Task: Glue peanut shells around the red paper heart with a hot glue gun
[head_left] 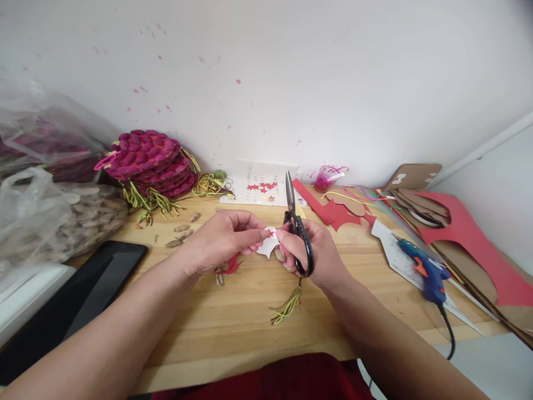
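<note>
Between both hands, over the middle of the wooden table, is a small white paper piece with a jagged edge and a bit of red on it. My left hand pinches its left side. The fingertips of my right hand hold its right side. Black-handled scissors hang on my right hand, blades pointing up and away. Under my left fingers lie red scraps. A yellow-green thread tassel lies just below my right hand.
Left: magenta seed-like stack, plastic bag, black phone. Behind: white sheet with small red stars, pink-stained cup. Right: red paper, cardboard, blue glue gun with cord.
</note>
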Motion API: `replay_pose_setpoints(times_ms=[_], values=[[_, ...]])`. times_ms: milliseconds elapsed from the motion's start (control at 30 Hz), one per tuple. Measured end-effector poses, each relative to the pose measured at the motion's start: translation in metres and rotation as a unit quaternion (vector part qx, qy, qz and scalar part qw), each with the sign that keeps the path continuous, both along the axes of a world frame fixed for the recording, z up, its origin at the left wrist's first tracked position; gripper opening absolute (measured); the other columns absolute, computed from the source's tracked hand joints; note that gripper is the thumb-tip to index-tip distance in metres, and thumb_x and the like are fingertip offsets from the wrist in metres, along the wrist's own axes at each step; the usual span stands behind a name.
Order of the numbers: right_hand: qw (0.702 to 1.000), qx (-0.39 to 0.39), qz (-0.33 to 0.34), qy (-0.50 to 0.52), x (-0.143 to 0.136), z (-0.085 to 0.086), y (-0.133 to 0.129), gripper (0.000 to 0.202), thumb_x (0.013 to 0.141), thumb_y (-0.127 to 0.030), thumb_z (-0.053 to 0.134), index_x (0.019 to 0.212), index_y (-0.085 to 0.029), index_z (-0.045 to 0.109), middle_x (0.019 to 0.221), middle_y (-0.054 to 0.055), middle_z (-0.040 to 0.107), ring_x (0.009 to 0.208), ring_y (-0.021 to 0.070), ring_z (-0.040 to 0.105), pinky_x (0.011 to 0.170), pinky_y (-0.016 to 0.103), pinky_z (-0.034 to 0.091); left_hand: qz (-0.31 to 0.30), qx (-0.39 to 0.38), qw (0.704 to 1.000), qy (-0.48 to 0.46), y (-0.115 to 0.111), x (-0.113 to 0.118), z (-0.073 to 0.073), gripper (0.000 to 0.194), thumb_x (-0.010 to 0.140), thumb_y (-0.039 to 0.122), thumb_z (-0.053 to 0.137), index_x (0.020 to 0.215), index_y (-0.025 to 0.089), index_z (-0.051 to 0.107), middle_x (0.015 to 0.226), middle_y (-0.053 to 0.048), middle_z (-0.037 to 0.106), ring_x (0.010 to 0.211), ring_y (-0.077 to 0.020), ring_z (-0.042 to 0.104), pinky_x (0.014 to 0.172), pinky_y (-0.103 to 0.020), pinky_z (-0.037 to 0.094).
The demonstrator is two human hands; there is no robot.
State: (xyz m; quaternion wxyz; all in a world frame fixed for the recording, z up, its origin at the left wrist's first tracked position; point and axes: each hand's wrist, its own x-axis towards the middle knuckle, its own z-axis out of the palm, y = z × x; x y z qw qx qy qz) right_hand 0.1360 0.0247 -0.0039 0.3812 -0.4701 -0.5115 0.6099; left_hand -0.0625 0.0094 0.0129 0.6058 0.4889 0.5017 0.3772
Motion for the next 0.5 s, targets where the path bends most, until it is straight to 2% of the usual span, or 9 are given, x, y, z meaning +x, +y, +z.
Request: replay_pose_setpoints(times_ms=[200,400,500], values=[[0.999,-0.014,0.043,0.028,0.0014,-0.0008,0.0001,0.036,0.073,-0.042,0.089,0.079,-0.020,0.061,0.050,-0.007,0.056,0.038,0.0075,0.045,0.037,0.018,0.036,0.059,0.010,0.997,-0.058,0.0010,0.0028,0.0007,0.033,0.072,0.044,0.089,0.075,0.016,0.073,0.068,0.000,0.069,0.061,-0.0089,0.058,0.061,-0.022,0.048],[0.993,0.006,0.100,-0.064,0.0045,-0.0015,-0.0032,0.047,0.077,-0.060,0.082,0.074,-0.019,0.061,0.050,-0.005,0.051,0.039,0.0078,0.043,0.038,0.020,0.036,0.158,0.044,0.976,-0.146,0.0015,0.0036,0.0056,0.035,0.066,0.041,0.094,0.074,0.015,0.072,0.077,-0.003,0.074,0.071,-0.0114,0.066,0.071,-0.023,0.055],[0.989,0.035,0.113,-0.086,0.0054,-0.0011,-0.0054,0.050,0.076,-0.064,0.080,0.071,-0.020,0.057,0.053,-0.005,0.048,0.045,0.0082,0.041,0.040,0.020,0.032,0.190,0.050,0.963,-0.185,0.0024,0.0023,0.0070,0.035,0.065,0.038,0.096,0.072,0.015,0.071,0.082,-0.004,0.076,0.074,-0.0127,0.069,0.075,-0.026,0.058]])
